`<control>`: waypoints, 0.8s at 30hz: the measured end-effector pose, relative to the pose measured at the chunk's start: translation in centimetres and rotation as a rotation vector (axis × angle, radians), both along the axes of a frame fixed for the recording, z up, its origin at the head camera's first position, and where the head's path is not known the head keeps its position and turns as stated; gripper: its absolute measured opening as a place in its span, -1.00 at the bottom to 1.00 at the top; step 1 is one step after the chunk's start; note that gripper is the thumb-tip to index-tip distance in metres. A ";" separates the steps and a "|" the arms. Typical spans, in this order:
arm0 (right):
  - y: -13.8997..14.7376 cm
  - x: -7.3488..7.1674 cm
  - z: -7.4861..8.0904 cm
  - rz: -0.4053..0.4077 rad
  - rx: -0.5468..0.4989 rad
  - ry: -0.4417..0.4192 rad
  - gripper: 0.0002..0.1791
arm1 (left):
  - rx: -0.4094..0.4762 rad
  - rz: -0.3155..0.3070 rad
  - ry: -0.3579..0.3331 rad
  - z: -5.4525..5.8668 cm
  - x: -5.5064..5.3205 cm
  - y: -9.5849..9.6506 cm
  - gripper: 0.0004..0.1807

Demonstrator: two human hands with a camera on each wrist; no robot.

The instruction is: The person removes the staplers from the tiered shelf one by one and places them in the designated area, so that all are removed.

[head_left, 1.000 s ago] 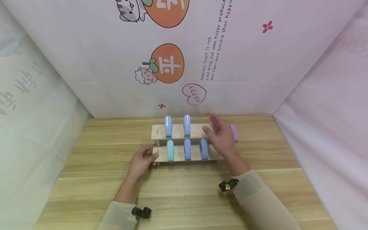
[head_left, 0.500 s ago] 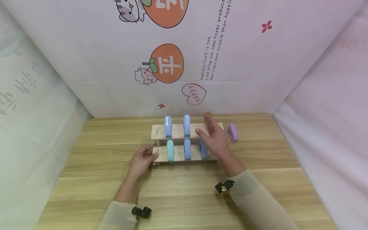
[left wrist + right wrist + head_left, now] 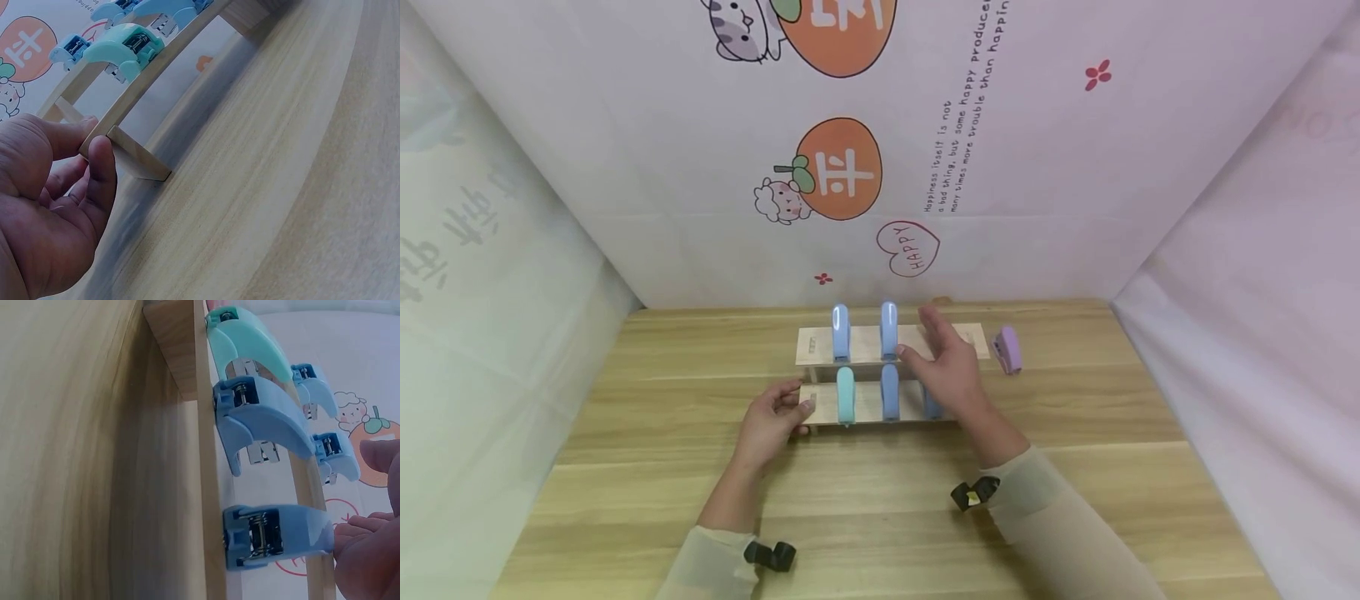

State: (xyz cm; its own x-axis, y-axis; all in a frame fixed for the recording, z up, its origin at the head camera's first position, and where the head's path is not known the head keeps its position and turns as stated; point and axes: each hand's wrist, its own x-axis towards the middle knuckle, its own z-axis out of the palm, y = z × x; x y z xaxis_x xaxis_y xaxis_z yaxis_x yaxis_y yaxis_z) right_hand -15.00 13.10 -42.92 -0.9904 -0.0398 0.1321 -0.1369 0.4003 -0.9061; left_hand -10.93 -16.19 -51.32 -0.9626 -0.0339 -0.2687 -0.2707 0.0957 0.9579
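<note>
Two low wooden shelves stand one behind the other in the head view. Along the front shelf (image 3: 868, 407) sit a mint stapler (image 3: 846, 396) and two blue ones; the rightmost blue stapler (image 3: 278, 537) is partly covered by my right hand in the head view. The rear shelf (image 3: 865, 345) bears two light blue staplers, left (image 3: 841, 333) and right (image 3: 889, 332). My left hand (image 3: 56, 187) pinches the front shelf's left end between thumb and fingers. With fingers extended and nothing held, my right hand (image 3: 951, 367) reaches over the shelves, thumb near the right light blue stapler.
A purple stapler (image 3: 1008, 349) lies on the wooden table (image 3: 880, 517), just right of the rear shelf. Close behind the shelves rises a printed white backdrop (image 3: 1015, 250); white cloth sides flank the table.
My right hand has shifted left across the shelves, uncovering the purple stapler and the rear shelf's right end. It now overlaps the rightmost blue stapler. My left hand keeps its grip.
</note>
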 end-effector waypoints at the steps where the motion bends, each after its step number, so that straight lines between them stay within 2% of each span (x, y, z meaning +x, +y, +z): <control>1: -0.1 0.0 0.0 0.004 -0.003 0.007 -0.11 | 0.006 0.001 0.002 0.0 0.0 0.0 -0.39; 11: -1.0 -0.1 -0.1 0.012 -0.016 0.013 -0.09 | 0.017 0.000 0.017 0.3 0.3 0.1 -0.39; 16: -1.5 -0.2 0.1 0.010 0.031 0.045 -0.09 | 0.018 0.014 0.015 0.5 0.3 0.1 -0.41; 24: -2.5 -0.2 0.5 0.010 0.111 0.008 -0.11 | 0.032 0.010 0.013 0.2 0.1 0.2 -0.41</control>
